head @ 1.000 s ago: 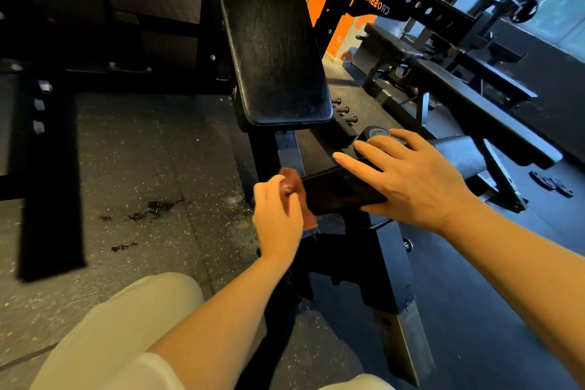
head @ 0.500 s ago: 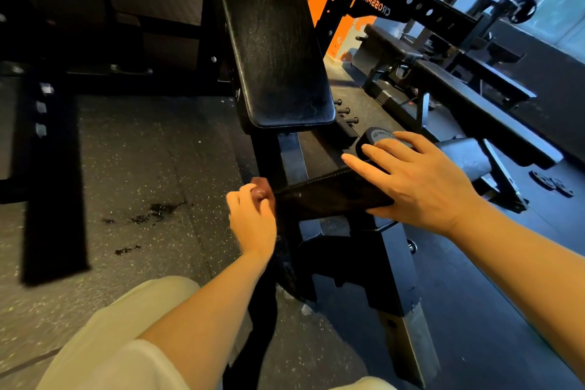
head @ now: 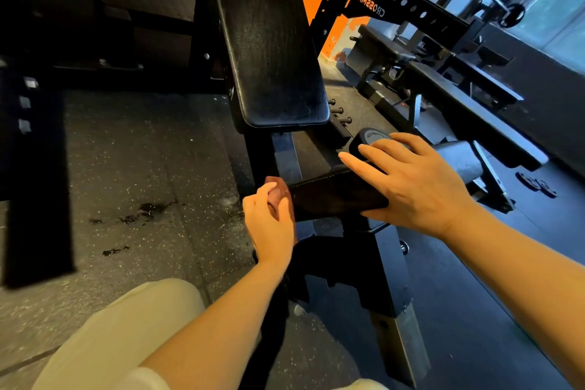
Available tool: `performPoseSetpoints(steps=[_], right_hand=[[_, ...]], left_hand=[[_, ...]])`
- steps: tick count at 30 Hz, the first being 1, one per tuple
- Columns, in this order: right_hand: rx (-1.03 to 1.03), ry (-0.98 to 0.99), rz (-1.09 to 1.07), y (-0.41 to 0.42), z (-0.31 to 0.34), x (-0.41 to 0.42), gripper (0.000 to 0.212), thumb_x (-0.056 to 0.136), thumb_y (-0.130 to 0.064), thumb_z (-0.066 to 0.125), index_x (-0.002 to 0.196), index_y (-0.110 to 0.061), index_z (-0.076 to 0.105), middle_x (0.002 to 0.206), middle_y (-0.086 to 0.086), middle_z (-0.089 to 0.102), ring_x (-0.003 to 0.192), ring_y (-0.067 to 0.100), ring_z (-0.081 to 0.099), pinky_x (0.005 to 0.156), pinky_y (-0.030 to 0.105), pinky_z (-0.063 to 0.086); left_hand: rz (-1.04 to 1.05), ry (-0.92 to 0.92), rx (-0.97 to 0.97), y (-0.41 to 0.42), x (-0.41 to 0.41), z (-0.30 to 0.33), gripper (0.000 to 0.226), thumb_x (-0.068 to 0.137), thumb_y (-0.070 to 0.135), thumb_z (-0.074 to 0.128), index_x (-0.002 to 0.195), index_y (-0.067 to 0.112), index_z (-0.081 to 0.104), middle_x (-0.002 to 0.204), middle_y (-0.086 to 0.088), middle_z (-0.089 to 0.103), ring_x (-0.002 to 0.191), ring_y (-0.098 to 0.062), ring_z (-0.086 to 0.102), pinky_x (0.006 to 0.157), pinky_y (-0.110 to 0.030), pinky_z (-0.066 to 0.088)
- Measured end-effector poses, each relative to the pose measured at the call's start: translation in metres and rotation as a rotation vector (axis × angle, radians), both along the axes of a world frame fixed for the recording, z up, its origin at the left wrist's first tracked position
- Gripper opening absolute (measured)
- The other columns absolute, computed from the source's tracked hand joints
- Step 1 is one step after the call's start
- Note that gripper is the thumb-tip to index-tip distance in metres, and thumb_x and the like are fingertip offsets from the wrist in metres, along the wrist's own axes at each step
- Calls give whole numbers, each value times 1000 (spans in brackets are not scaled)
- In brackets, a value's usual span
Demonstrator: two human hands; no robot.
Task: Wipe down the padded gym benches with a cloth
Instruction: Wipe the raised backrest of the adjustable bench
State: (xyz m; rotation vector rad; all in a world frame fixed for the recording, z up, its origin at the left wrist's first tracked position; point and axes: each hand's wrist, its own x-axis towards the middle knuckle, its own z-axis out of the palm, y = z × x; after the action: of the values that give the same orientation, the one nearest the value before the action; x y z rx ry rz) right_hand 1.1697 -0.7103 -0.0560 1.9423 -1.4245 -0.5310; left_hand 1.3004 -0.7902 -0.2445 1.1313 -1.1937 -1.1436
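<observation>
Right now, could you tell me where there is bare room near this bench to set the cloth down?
The speckled floor left of the bench upright is free, bordered by dark stains and a black beam. The backrest pad is bare but steeply tilted. The seat pad is crowded: the right hand rests on it, and the left hand grips the cloth at its end.

The left hand (head: 272,225) is curled, its fingers (head: 264,193) closed around a small bundle, back of the hand toward the camera; the left forearm reaches up from the lower edge; the right hand (head: 414,187) lies flat, palm down, fingers (head: 376,150) straight and spread, thumb low; the right forearm comes in from the right, bare.
</observation>
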Motion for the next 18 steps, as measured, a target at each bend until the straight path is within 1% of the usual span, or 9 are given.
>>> performPoseSetpoints(steps=[1,2,4,5,9,11,14,18], right_hand=[[0,-2,1,0,0,0,98,62,-57,81,143,-14,46,126,16,60,114,33,57,101,48,40],[3,-2,1,0,0,0,98,62,-57,81,143,-14,46,126,16,60,114,33,57,101,47,40],[4,-3,1,0,0,0,97,63,-56,80,143,-14,46,127,16,60,115,33,57,102,47,40],[6,-2,2,0,0,1,97,63,-56,80,143,-14,46,127,16,60,115,33,57,102,47,40],[7,5,-12,0,0,0,99,64,-57,80,145,-14,44,128,15,59,116,33,55,104,47,37],[9,9,-19,1,0,1,100,63,-58,80,145,-15,43,128,15,59,117,32,55,104,46,36],[-8,14,-12,0,1,2,99,61,-58,81,143,-15,45,126,14,60,115,32,56,102,47,37],[-17,11,-12,0,0,1,99,61,-58,81,143,-15,46,126,14,61,114,32,56,102,47,37]], left_hand=[[-13,17,-44,7,-1,5,29,87,3,67,115,8,63,103,-7,51,88,-5,52,82,-7,38],[-35,22,-110,15,-2,8,27,85,3,69,112,8,63,102,-6,52,87,-2,52,81,-5,37],[-100,14,-217,19,0,6,26,84,2,70,108,9,63,101,-3,54,88,-3,52,81,-6,37],[-122,6,-235,15,1,4,26,84,1,69,108,9,63,102,-3,54,89,-5,52,81,-7,38],[-109,-22,-199,-8,7,-4,28,85,-4,64,108,11,64,100,-5,56,85,1,51,78,-4,37],[-75,-44,-164,-9,6,-4,29,86,-2,63,111,12,64,101,-6,57,84,-1,51,77,-2,35],[-28,-17,-104,0,2,-3,30,87,1,65,115,10,63,106,-6,59,93,-6,52,80,0,33],[-134,-14,-276,13,3,-1,31,83,-3,67,111,8,64,105,-3,59,95,-4,54,84,-5,38]])
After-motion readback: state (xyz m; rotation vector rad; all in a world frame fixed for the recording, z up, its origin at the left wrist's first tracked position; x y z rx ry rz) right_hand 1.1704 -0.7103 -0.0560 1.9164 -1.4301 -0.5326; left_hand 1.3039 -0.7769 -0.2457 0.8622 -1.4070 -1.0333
